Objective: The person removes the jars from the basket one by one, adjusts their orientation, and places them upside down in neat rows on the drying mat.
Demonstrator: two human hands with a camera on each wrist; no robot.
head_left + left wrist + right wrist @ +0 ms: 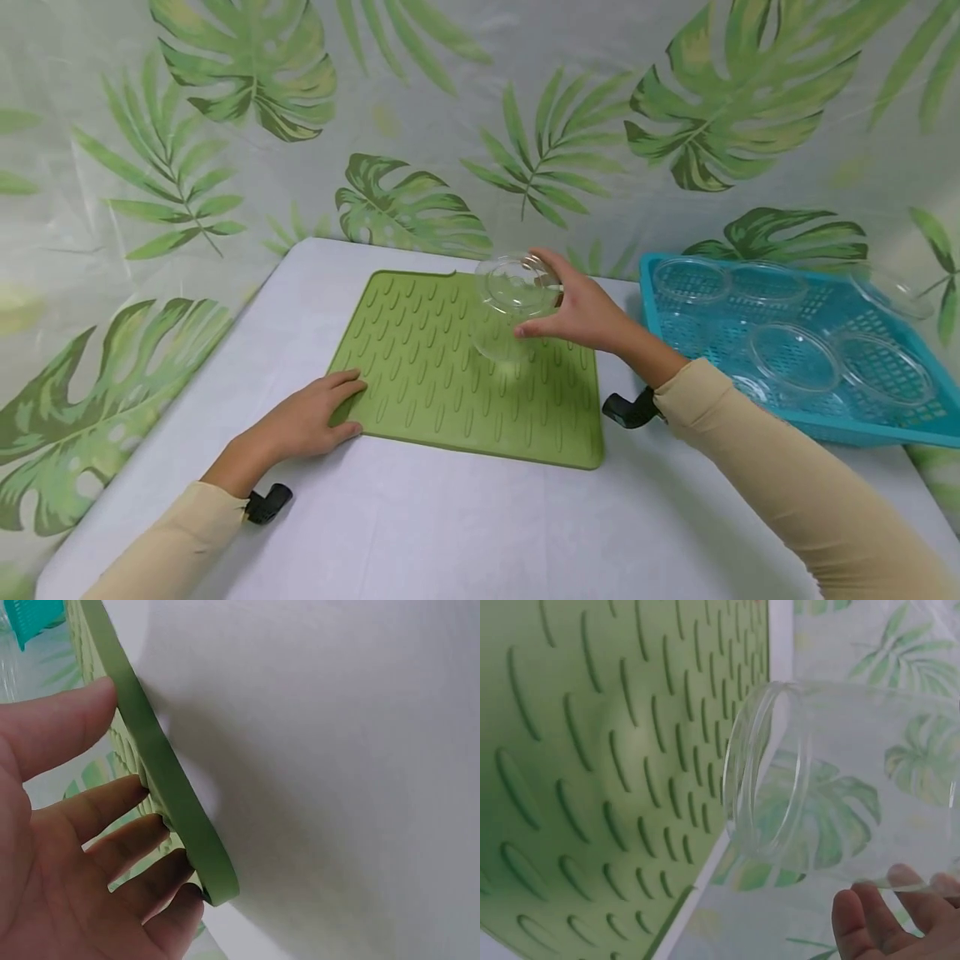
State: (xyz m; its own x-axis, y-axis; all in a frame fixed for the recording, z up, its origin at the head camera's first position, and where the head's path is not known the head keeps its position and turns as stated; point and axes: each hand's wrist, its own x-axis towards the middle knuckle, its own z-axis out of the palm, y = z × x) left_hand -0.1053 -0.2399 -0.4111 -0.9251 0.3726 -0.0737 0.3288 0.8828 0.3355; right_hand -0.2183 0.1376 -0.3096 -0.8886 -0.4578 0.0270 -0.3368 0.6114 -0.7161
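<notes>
A clear jar is tipped mouth-down over the green ridged mat. My right hand grips it near its base, thumb on one side and fingers on the other. In the right wrist view, the ringed mouth of the jar faces the mat, with a gap between them, and fingertips touch its wall. My left hand rests on the mat's near left corner. Seen from the left wrist, its fingers spread along the mat's edge, lightly bent and touching it.
A teal plastic basket stands at the right of the white-covered table, with several clear jars inside. Behind the table hangs a leaf-patterned cloth. The right forearm passes close to the basket's left side.
</notes>
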